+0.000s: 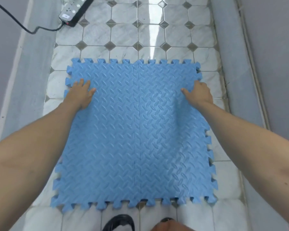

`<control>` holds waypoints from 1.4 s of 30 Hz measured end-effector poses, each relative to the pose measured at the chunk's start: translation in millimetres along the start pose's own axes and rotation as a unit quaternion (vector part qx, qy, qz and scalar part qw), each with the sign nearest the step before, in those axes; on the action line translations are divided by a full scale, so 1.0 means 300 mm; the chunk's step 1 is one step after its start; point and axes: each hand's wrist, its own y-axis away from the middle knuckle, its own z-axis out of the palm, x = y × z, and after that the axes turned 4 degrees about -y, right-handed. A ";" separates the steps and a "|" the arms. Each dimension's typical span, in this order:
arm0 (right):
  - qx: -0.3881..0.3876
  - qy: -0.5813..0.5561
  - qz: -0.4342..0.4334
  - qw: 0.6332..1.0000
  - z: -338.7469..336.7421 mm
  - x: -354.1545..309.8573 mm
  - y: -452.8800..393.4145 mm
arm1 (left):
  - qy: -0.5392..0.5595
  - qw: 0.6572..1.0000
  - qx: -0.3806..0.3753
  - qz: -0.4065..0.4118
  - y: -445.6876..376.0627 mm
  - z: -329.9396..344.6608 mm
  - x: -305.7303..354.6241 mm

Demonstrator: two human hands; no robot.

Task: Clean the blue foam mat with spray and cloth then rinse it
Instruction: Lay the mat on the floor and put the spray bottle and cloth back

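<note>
The blue foam mat [137, 130], two textured puzzle-edged tiles joined down the middle, lies on the tiled floor in front of me. My left hand [81, 95] rests flat on top of it near its left edge, fingers spread and thumb pointing inward. At the right edge, my right hand [200, 94] has its thumb on top and its fingers curled out of sight around the rim; the mat bulges up slightly there. No spray bottle or cloth is in view.
A black power strip [73, 12] with its cable [12, 17] lies on the floor at the far left. Grey walls [274, 64] close in the narrow marble-tiled floor [123, 35] on both sides. A black shoe [120, 222] is below the mat's near edge.
</note>
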 end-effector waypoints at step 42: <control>0.224 -0.345 0.594 0.691 -1.572 0.207 3.350 | -0.261 0.589 -0.087 0.760 2.883 -1.470 1.360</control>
